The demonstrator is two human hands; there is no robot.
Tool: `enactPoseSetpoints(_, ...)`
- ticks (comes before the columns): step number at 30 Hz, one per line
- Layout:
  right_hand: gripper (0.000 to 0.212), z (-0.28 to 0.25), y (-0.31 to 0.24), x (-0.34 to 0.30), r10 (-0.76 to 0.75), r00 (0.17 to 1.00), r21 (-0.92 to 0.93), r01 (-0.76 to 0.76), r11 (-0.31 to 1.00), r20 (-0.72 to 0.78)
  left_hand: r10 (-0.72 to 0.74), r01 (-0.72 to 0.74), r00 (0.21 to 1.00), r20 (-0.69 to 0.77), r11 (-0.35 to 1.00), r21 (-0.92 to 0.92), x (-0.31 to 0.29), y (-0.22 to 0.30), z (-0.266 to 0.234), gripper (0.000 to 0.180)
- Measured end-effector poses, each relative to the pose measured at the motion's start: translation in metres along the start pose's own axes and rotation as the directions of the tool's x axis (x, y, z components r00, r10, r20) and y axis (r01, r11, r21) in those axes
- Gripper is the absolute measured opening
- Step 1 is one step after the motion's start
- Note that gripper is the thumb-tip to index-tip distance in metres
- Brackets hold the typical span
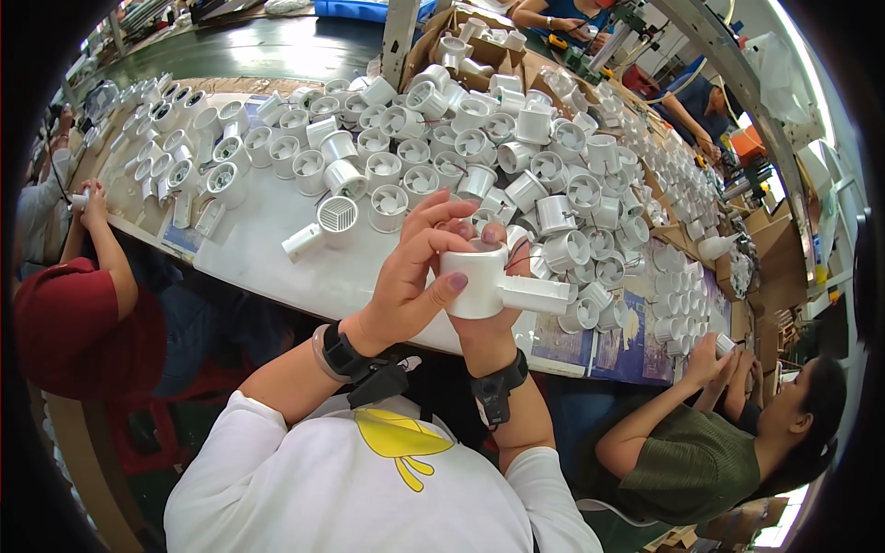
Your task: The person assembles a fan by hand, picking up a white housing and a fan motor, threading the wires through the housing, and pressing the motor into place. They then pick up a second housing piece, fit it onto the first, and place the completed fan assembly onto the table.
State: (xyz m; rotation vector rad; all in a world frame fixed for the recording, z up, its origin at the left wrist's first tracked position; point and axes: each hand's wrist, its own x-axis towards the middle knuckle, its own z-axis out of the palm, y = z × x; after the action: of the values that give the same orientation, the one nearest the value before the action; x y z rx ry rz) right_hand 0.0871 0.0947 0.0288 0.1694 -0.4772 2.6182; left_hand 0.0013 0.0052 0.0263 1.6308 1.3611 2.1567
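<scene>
Grip: L hand (406, 276) & R hand (489, 332) both grasp 1 wh. housing (473, 284), a round cup w/ boxy side arm (535, 295). L thumb lies on cup's near wall; L fingers bend over toward its rim. R hand sits behind/under cup, mostly hidden; exact finger pos. can't be told.

Pos.: housing held up over near edge of table (267, 253), approx. mid-length; cup roughly upright, side arm toward table's R end. Thin red/dk. wires (518, 253) show just beside cup, above side arm; can't tell which part they belong to. Blk. wristbands (346, 355) w/ small units on both wrists.

Surroundings: loose pile of wh. fan cups (479, 143) fills table middle out to far edge, openings facing various ways, blades visible in many. 1 grille-top housing (337, 217) w/ arm lies L of hands, btwn pile & near edge. Parts group (152, 152) at table's L end, some w/ grn. inside. More cups (678, 300) nr R near corner. Purple patches (636, 341) on tabletop, near edge, R of hands. Carton (427, 44) w/ cups at far edge.

Co-worker in dk. red (78, 323) at L end; co-worker in grn. top (705, 465) nr R near corner, hands on a wh. part (725, 345).
</scene>
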Motion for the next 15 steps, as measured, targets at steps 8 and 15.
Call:
enactPoseSetpoints(8, 0.045, -0.007, 0.007, 0.005, -0.106, 0.994, 0.037, 0.107, 0.994, -0.030, -0.039, 0.039, 0.997, 0.065, 0.999, -0.004, -0.003, -0.001, 0.002, 0.030)
enactPoseSetpoints(15, 0.034, -0.007, 0.000, 0.005, -0.012, 0.999, 0.301, 0.022, 0.953, -0.037, 0.026, -0.031, 0.999, 0.027, 0.975, 0.220, -0.002, 0.004, 0.009, 0.064)
